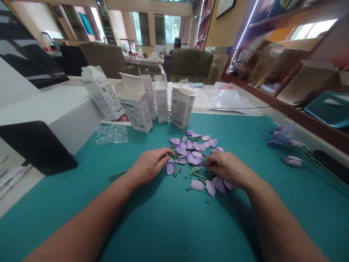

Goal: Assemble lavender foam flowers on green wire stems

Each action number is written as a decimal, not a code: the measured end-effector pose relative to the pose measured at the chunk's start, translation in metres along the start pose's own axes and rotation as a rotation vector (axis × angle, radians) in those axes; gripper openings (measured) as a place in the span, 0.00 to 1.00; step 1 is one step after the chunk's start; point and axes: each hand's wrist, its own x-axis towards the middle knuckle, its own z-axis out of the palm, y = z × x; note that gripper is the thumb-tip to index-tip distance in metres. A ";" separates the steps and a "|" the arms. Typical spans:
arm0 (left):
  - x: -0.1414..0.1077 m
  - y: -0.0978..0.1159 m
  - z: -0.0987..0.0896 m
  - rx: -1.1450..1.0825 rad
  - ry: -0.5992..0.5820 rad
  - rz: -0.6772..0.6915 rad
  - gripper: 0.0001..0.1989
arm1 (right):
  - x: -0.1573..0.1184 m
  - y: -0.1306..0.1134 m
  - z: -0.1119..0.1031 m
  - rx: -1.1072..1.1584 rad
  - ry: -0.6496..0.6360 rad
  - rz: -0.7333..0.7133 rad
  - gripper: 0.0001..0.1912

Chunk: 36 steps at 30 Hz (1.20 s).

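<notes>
fingers (165, 154) loosely together, my left hand (147, 166) and right hand (225, 168) rest on lilac foam petals (197, 146) and green stems (197, 175) piled mid-frame, the heap running top to lower right.

Left hand (149, 166) and right hand (225, 168) curl palm-down, just apart.

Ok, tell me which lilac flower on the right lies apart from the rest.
The lowest lilac flower: its head sits alone, nearer the camera, while the other flower heads bunch together above it.
</notes>
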 end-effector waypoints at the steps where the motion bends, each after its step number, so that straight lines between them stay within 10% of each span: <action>1: 0.000 0.000 0.000 0.002 0.001 -0.005 0.15 | 0.001 -0.001 0.002 -0.029 -0.015 -0.012 0.09; 18: 0.000 -0.002 0.003 -0.018 0.001 0.006 0.15 | 0.004 -0.003 0.006 0.028 0.004 -0.102 0.10; 27: 0.000 -0.001 0.003 -0.009 0.001 -0.003 0.14 | 0.003 0.006 0.004 -0.045 0.055 0.082 0.11; 36: 0.001 -0.003 0.004 -0.013 -0.012 -0.012 0.15 | 0.009 -0.032 0.025 -0.112 -0.021 -0.029 0.14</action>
